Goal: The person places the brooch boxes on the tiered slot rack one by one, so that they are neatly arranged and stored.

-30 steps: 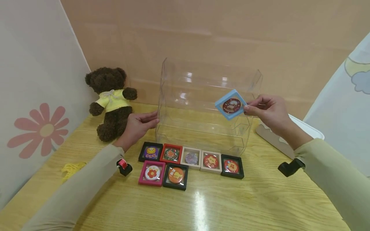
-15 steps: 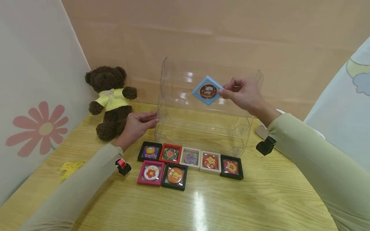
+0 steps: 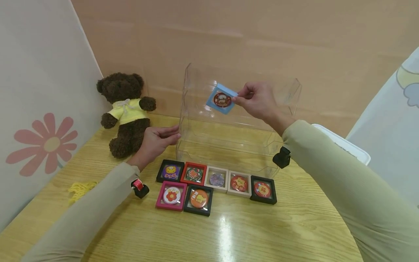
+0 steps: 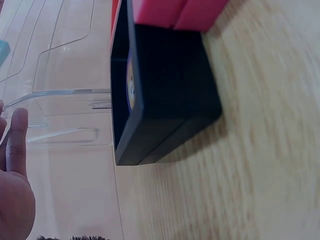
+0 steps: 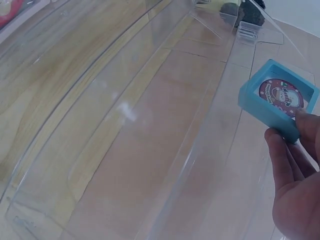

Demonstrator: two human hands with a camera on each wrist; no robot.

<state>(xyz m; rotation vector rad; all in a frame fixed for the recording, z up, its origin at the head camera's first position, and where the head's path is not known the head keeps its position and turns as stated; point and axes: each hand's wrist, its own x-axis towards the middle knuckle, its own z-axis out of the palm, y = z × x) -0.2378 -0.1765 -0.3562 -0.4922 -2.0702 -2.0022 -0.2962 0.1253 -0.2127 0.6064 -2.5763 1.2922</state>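
My right hand (image 3: pixel 258 100) pinches a light-blue square display frame (image 3: pixel 217 104) at one corner, between thumb and fingers. A round dark-red badge with a printed figure shows inside it. In the right wrist view the blue frame (image 5: pixel 257 107) is tilted, held up before the clear stepped display rack (image 5: pixel 165 100). From the head view it overlaps the rack's upper tiers, left of centre. My left hand (image 3: pixel 158 140) has nearly straight fingers, their tips at the left side panel of the rack (image 3: pixel 226 145). The left wrist view shows its thumb (image 4: pixel 17 142) beside the rack's edge.
Several framed badges lie in two rows before the rack, including a black frame (image 3: pixel 263 190) and a pink frame (image 3: pixel 171 196). A brown teddy bear (image 3: pixel 122 133) sits at left, near yellow strings (image 3: pixel 82 190). A white tray (image 3: pixel 343 142) lies back right.
My right hand has carried the blue frame left and upward across the rack, turning it slightly. The left hand has stayed at the rack's left side.
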